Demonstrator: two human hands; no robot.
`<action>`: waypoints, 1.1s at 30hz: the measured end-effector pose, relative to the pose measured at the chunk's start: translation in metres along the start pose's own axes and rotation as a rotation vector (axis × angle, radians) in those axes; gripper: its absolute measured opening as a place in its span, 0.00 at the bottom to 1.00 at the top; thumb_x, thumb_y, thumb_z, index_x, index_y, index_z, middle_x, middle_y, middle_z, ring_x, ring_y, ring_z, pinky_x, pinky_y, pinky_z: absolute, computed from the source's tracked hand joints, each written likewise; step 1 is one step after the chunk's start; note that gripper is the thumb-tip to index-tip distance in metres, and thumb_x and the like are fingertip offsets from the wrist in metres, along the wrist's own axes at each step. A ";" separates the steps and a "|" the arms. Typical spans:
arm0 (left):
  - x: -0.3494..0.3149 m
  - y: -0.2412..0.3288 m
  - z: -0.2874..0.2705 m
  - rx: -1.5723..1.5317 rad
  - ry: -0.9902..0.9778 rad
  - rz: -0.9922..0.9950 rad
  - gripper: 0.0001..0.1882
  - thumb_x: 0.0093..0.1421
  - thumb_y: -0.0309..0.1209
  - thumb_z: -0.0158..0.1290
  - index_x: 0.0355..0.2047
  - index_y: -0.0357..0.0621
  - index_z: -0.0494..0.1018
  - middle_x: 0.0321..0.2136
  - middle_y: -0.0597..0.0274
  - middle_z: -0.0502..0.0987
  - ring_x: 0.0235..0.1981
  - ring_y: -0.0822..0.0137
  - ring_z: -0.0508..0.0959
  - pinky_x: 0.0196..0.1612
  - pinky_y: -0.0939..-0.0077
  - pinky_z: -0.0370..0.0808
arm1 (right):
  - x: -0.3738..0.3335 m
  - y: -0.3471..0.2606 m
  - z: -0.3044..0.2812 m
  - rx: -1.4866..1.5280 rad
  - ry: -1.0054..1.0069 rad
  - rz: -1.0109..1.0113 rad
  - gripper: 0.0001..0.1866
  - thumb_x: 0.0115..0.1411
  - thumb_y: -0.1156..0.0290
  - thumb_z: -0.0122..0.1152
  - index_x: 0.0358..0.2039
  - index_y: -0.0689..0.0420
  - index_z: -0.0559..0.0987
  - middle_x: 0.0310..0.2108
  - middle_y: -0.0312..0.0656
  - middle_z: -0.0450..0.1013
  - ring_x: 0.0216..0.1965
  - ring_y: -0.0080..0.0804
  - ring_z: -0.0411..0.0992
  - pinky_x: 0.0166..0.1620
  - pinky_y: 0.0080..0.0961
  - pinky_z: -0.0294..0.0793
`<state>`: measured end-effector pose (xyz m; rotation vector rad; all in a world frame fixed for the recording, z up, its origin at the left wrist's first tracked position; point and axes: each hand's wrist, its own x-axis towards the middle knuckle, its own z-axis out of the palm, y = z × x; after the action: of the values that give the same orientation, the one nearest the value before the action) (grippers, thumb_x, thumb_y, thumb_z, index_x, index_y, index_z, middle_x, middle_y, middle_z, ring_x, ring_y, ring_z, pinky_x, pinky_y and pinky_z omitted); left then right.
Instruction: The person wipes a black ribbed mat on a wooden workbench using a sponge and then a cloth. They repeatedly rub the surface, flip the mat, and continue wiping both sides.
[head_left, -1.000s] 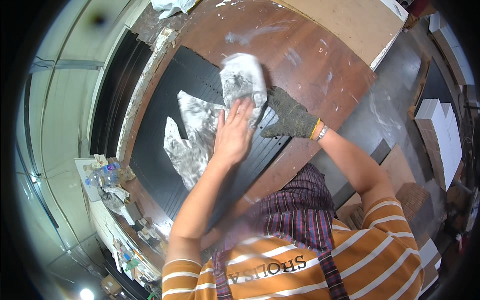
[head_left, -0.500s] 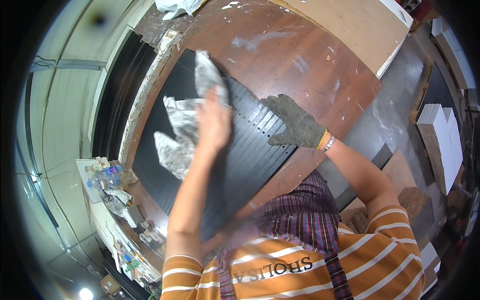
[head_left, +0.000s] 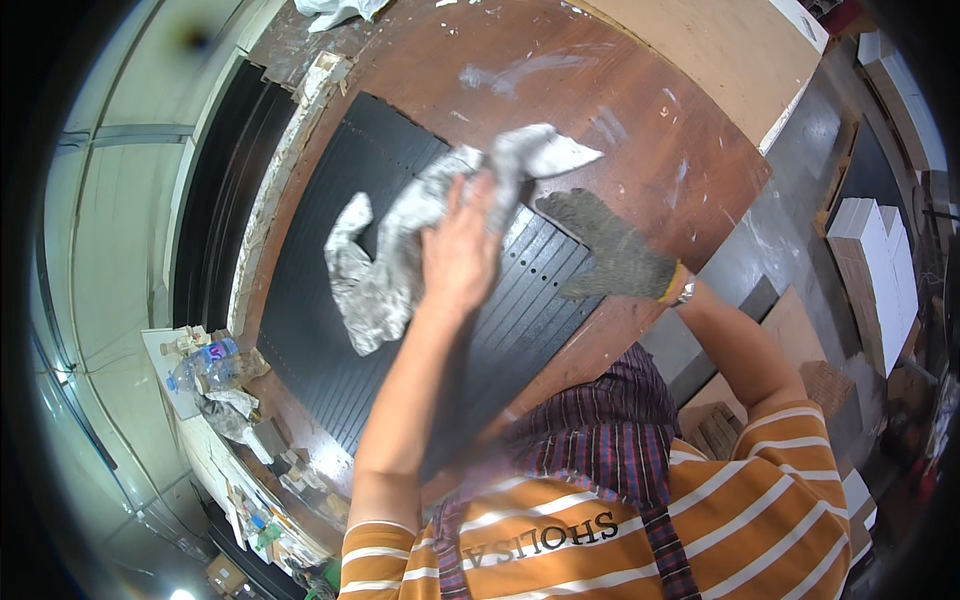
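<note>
My left hand point(head_left: 462, 250) presses a crumpled grey rag point(head_left: 400, 250) flat on the black slatted panel point(head_left: 340, 300), which lies along the surface's point(head_left: 640, 110) left edge. My gloved right hand point(head_left: 610, 255) lies open on the panel's right part, steadying it. I judge the wiping midway: the near end looks untouched.
</note>
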<state>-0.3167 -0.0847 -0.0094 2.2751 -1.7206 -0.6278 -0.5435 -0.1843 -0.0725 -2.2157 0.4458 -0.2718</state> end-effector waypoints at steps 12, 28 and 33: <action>-0.055 0.010 0.016 0.188 -0.155 0.372 0.36 0.60 0.33 0.60 0.68 0.48 0.62 0.71 0.66 0.59 0.74 0.58 0.53 0.70 0.39 0.49 | -0.033 0.022 -0.003 -0.102 0.010 -0.205 0.62 0.48 0.32 0.69 0.72 0.59 0.57 0.74 0.50 0.51 0.76 0.45 0.46 0.76 0.48 0.36; -0.048 0.055 0.042 0.252 -0.089 0.418 0.32 0.64 0.39 0.56 0.67 0.43 0.64 0.71 0.66 0.61 0.74 0.58 0.53 0.70 0.33 0.49 | -0.046 0.006 -0.002 -0.299 0.167 -0.093 0.59 0.54 0.40 0.67 0.73 0.64 0.51 0.71 0.57 0.53 0.73 0.56 0.48 0.75 0.47 0.44; -0.070 0.057 0.042 0.168 -0.131 0.422 0.36 0.61 0.35 0.59 0.69 0.50 0.61 0.71 0.67 0.60 0.74 0.58 0.54 0.72 0.37 0.47 | -0.045 0.008 0.003 0.018 0.102 0.086 0.57 0.54 0.43 0.68 0.73 0.61 0.53 0.73 0.55 0.49 0.75 0.52 0.45 0.76 0.47 0.39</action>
<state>-0.4003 -0.0310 -0.0083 1.9052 -2.3035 -0.5677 -0.5857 -0.1686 -0.0828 -2.1660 0.5907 -0.3427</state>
